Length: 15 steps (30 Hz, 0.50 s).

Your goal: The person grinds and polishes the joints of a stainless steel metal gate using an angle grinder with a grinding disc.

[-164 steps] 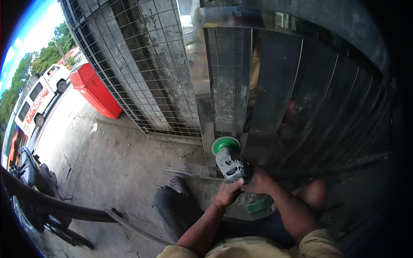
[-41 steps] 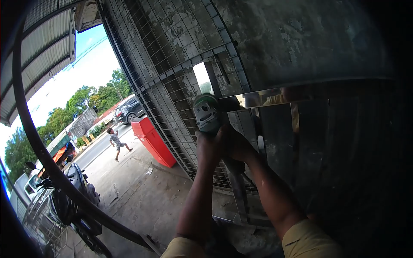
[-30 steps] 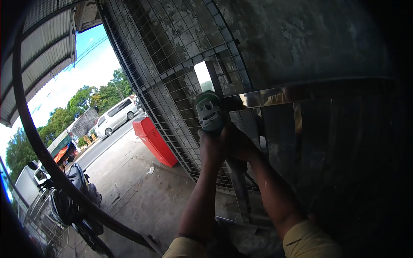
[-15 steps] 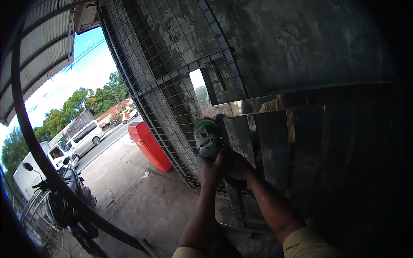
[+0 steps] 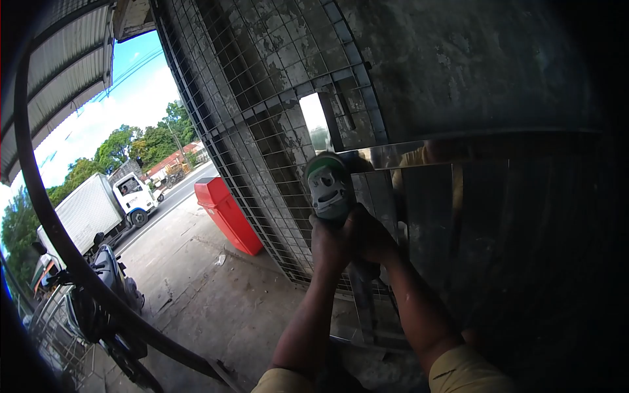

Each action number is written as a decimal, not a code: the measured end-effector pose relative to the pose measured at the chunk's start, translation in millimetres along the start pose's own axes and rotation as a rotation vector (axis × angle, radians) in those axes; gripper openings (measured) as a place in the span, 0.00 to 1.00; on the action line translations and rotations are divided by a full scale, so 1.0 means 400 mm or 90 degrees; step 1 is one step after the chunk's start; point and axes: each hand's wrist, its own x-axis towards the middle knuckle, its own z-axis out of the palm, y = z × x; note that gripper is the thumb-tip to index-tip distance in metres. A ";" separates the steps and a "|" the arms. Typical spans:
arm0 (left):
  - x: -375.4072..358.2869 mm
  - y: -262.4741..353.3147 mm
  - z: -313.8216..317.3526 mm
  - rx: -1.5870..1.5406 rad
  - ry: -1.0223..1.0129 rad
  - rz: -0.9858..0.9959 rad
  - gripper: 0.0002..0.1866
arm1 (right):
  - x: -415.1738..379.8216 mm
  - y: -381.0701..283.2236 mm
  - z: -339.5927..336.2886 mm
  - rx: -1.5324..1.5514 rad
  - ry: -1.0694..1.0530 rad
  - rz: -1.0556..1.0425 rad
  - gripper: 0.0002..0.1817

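Both hands grip a green angle grinder [image 5: 329,192] with a grey metal gear head, held out at arm's length. My left hand [image 5: 331,247] wraps around its body just below the head. Closed around the body from the right is my right hand [image 5: 372,237], its fingers partly in shadow. The grinder's disc end overlaps the corner of a shiny metal frame [image 5: 409,156], where a bright upright piece [image 5: 317,123] meets the long horizontal bar. Darker upright bars run down below that bar.
Behind the frame, a wire mesh panel [image 5: 259,121] stands against a peeling wall. A red bin [image 5: 229,215] is beside the mesh. At left are a curved dark post [image 5: 69,252] and a parked motorcycle [image 5: 105,288]. A white truck [image 5: 98,206] is on the road.
The grinder and both hands have shifted up and slightly right in view, up to the frame's corner. On the road, the white truck has moved forward and the silver van is out of sight.
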 end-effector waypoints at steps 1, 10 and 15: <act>0.029 0.017 -0.003 -0.002 -0.009 -0.003 0.44 | 0.014 -0.003 -0.006 0.013 -0.002 0.006 0.31; -0.015 0.046 -0.018 0.010 0.016 -0.007 0.39 | -0.003 0.004 0.014 -0.003 -0.001 0.003 0.33; 0.005 0.038 -0.005 -0.032 -0.035 0.047 0.42 | 0.009 -0.025 -0.042 0.047 -0.055 0.070 0.34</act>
